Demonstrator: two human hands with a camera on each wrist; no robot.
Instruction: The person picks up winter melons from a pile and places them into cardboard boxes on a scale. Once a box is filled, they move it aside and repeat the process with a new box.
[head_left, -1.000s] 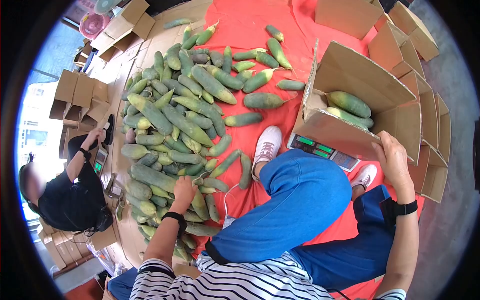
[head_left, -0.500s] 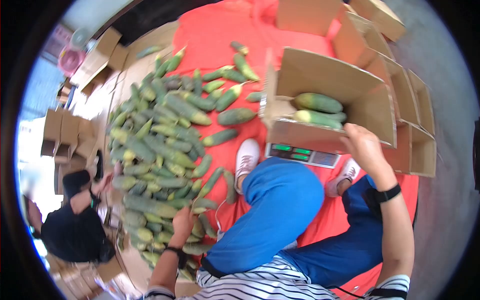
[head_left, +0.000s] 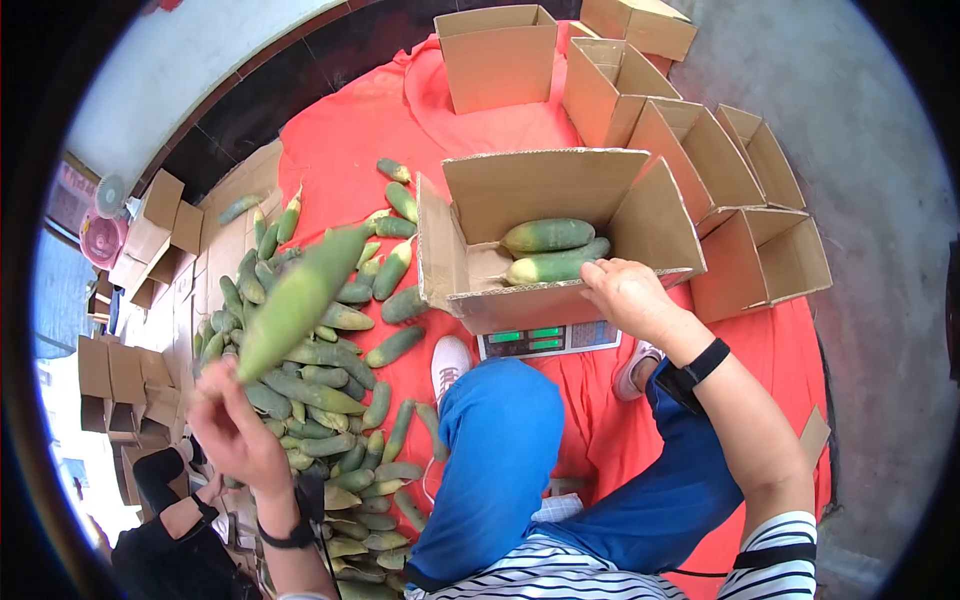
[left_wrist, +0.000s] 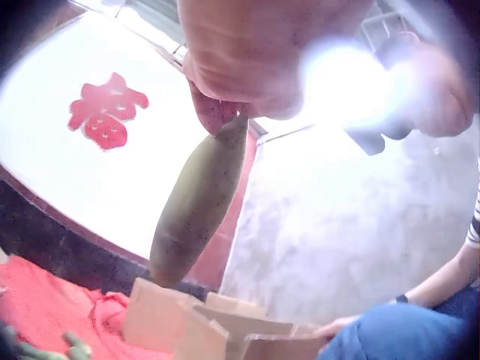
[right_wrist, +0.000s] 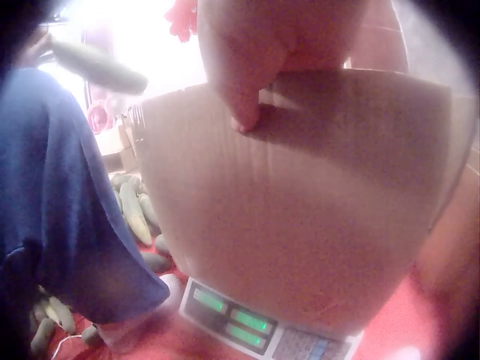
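My left hand (head_left: 240, 425) pinches a long green radish (head_left: 300, 300) by one end and holds it up above the pile. In the left wrist view the same radish (left_wrist: 199, 195) hangs down from the fingertips. My right hand (head_left: 640, 295) grips the near top edge of an open cardboard box (head_left: 530, 312); its thumb (right_wrist: 246, 120) presses on the outer wall in the right wrist view. Inside the box lie two green radishes, one darker (head_left: 548, 236) and one paler in front (head_left: 545, 270). Under the box is a digital scale (head_left: 592, 336) with lit green displays.
A big pile of green radishes (head_left: 325, 395) lies to the left on cardboard and red cloth (head_left: 590, 400). Several open boxes (head_left: 690, 150) stand behind and to the right. Another person (head_left: 180, 540) sits at the far left. My knee (head_left: 500, 420) is between pile and scale.
My left hand has lifted the green radish from the pile and raised it. My right hand stays on the box edge. The head view has turned rightward.
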